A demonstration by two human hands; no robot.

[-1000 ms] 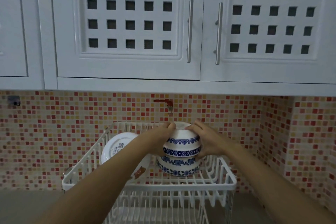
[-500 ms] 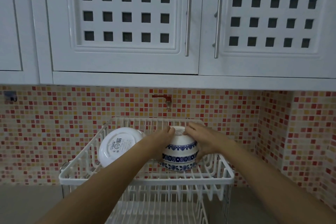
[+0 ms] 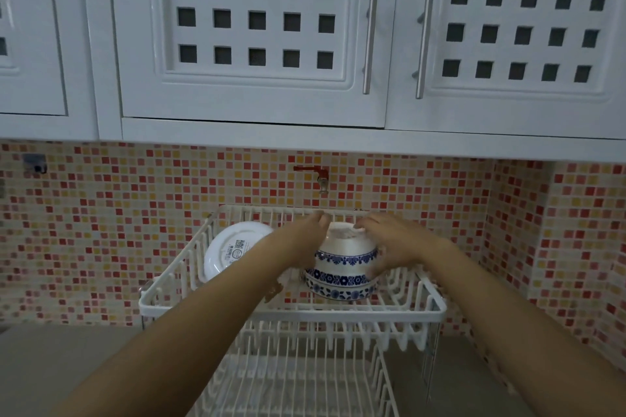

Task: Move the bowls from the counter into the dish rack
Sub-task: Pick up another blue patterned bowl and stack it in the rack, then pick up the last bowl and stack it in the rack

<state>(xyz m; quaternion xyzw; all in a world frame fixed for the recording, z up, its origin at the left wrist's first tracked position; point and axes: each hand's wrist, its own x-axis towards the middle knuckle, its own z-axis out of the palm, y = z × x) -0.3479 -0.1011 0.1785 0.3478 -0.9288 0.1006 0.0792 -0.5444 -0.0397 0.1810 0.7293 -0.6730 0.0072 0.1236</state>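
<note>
Since a second ago you have lowered the stack of upturned blue-and-white patterned ceramic bowls [image 3: 342, 267] onto the upper tier, and your fingers now look to be loosening from it.

Nearest you, at the bottom of the frame, the lower tier of the white wire two-tier dish rack [image 3: 291, 310] holds nothing that shows. Above it, in the middle of the frame, the stack sits on the upper tier, right of centre. Your left hand [image 3: 306, 235] is spread against the stack's left flank, and your right hand [image 3: 389, 240] curves over its upper right side, fingers splayed near the top foot ring; whether either presses or merely touches, I cannot tell. Left of the stack a white round plate with a printed label on its underside [image 3: 233, 249] leans on edge. Behind stands the red, orange and white mosaic tile wall [image 3: 101, 230].

This is, I judge, the release step. Next, draw both hands away gently, checking the stack stays settled between the wires, then return to the worktop for any remaining bowls.
</note>
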